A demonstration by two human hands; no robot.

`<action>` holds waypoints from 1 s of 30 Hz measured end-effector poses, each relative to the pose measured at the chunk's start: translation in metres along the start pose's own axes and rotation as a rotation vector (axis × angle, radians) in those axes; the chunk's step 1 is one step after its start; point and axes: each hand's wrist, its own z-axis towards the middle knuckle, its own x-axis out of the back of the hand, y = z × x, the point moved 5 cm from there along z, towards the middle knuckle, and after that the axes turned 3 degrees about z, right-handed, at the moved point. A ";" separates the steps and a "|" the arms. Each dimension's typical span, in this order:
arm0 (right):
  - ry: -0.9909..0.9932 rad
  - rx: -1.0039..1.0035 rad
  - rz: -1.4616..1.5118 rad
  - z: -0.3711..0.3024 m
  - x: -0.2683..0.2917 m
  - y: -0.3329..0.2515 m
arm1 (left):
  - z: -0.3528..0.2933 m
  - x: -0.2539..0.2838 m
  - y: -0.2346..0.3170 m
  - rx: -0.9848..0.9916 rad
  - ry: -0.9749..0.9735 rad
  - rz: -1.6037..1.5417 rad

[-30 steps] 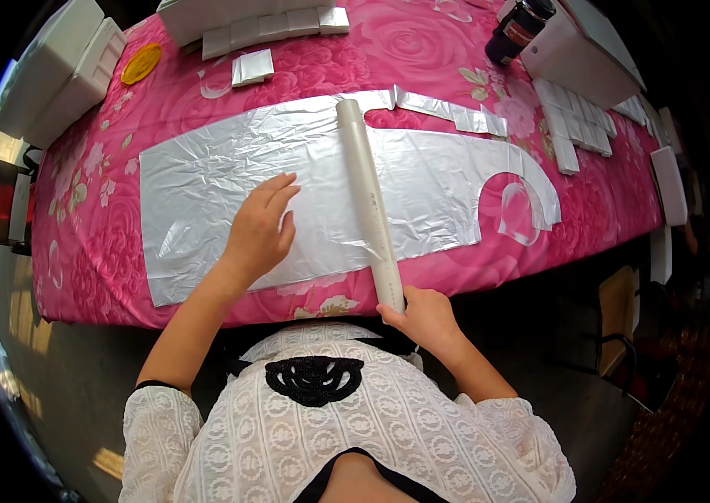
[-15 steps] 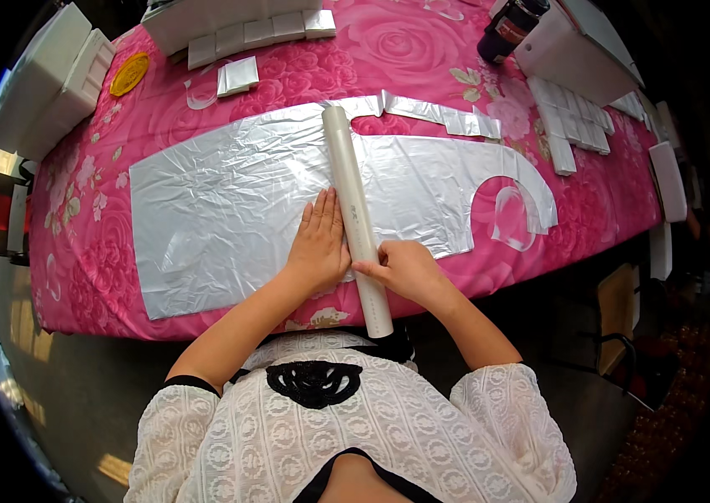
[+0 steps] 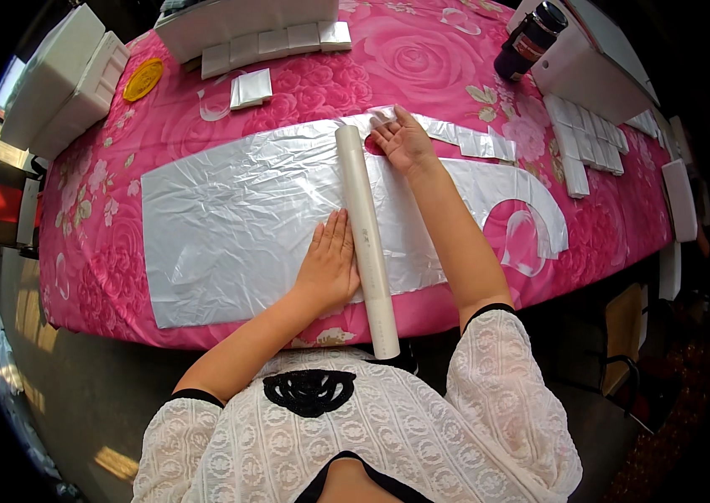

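Note:
A thin, silvery-white plastic apron [image 3: 229, 226] lies spread and crinkled across the table, its neck loop at the right. Across its middle rests a long pale tube [image 3: 363, 226], its near end sticking out past the table edge. My left hand [image 3: 330, 264] lies flat on the plastic with its fingers stretched, along the tube's left side. Beyond the tube's right side, my right hand [image 3: 403, 142] reaches to the far edge, palm turned up. Its curled fingers close on the plastic strip there, beside a small cut-out showing pink cloth.
Folded plastic packets [image 3: 275, 42] line a white box at the back, with a single packet [image 3: 251, 88] in front. A yellow dish [image 3: 143, 80] sits near white foam boxes [image 3: 78, 92]. At right are a dark flask [image 3: 531, 40] and more packets [image 3: 585, 138]. Floral pink cloth [image 3: 409, 59] covers the table.
My right hand has left the tube's near part and reached forward to the strip at the apron's far edge. My left hand stays flat beside the tube. The view has shifted slightly.

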 end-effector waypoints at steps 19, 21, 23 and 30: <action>-0.569 0.419 -0.547 -0.073 -0.093 -0.040 | 0.000 0.004 0.002 0.013 -0.011 -0.020; -0.710 0.393 -0.922 -0.111 -0.127 0.048 | -0.003 0.008 0.002 -0.020 0.058 -0.069; -0.881 0.367 -1.068 -0.130 -0.145 0.129 | -0.004 0.009 0.001 -0.101 0.203 -0.185; -1.200 0.597 -1.466 -0.165 -0.179 0.255 | 0.000 -0.013 -0.006 -0.049 0.213 0.026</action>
